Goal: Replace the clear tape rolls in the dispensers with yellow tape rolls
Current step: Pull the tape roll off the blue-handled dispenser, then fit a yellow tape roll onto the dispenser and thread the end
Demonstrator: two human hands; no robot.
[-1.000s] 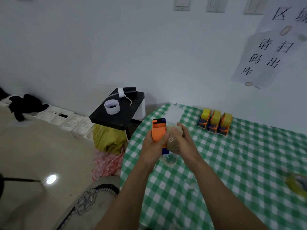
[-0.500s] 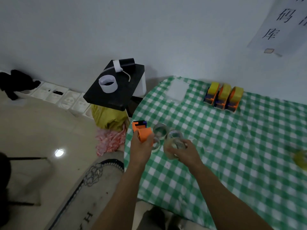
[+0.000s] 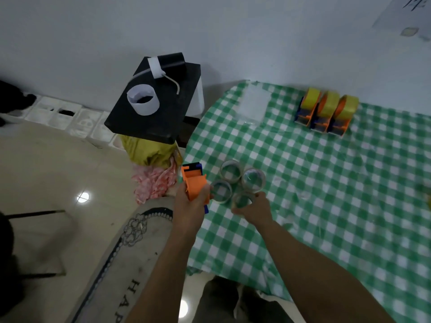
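My left hand (image 3: 190,206) grips the empty orange plastic dispenser (image 3: 194,184), my right hand (image 3: 254,210) pinches a clear tape roll (image 3: 242,200) beside three other clear rolls (image 3: 230,171) on the green checked tablecloth (image 3: 326,194); three yellow-loaded dispensers (image 3: 325,113) stand beyond, so likely one refill remains.

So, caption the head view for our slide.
Left hand grips the orange dispenser; right hand holds a clear tape roll beside three others on the tablecloth.

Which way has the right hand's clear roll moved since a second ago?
Yes: the clear roll came down from the orange dispenser to beside three rolls lying on the tablecloth.
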